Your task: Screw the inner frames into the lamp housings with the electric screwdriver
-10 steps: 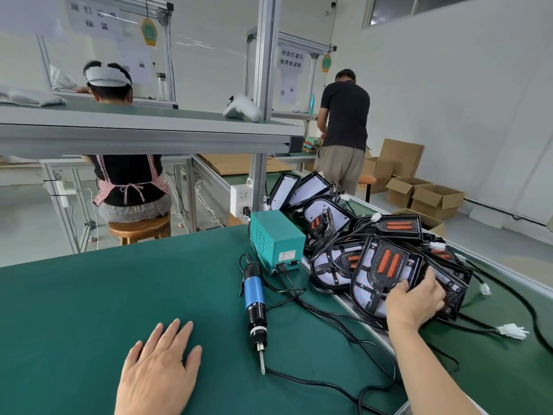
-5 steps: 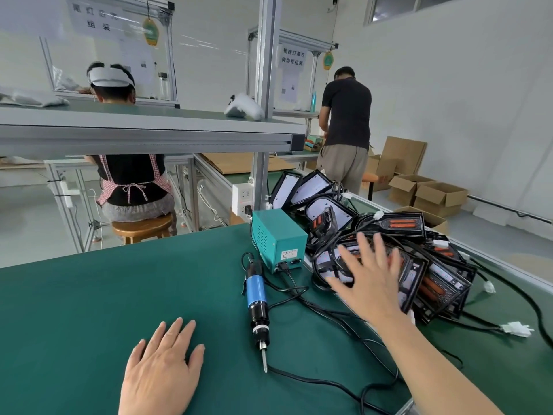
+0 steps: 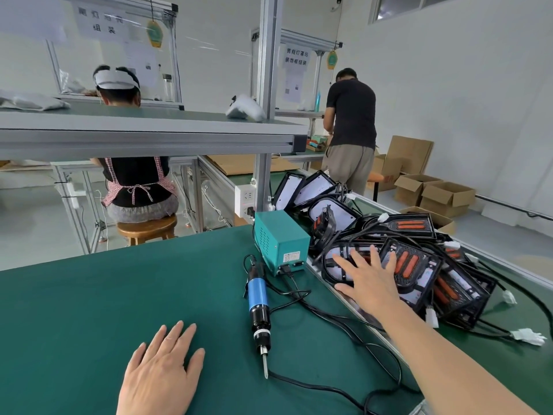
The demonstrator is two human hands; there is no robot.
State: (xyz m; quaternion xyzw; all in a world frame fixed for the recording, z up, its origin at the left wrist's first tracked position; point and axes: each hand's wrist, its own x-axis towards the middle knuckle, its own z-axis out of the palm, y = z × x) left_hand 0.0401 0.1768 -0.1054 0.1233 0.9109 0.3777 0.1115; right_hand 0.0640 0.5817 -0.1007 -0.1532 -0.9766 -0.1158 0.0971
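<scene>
- Now fetching: my right hand [image 3: 366, 278] spread over piled lamp housings [image 3: 416, 266], gripping nothing.
- Left hand [image 3: 161, 375] flat on surface [image 3: 89, 310]; electric screwdriver [image 3: 258, 304] lies beside it.
- Next: pull one housing free of cables [image 3: 522, 290].

left hand [image 3: 160, 372] lies flat, fingers straight; right arm reaches forward, right hand [image 3: 369, 280] spread with fingers splayed

My green counter [image 3: 89, 295] carries a teal power box [image 3: 281, 244] near its far edge, just below a white socket block [image 3: 246, 200] on the post. Beyond the shelf [image 3: 149, 124] a seated person [image 3: 134, 178] faces away on a wooden stool [image 3: 146, 229]. Farther right, a standing person [image 3: 351, 115] is near open cardboard boxes [image 3: 443, 196].
</scene>
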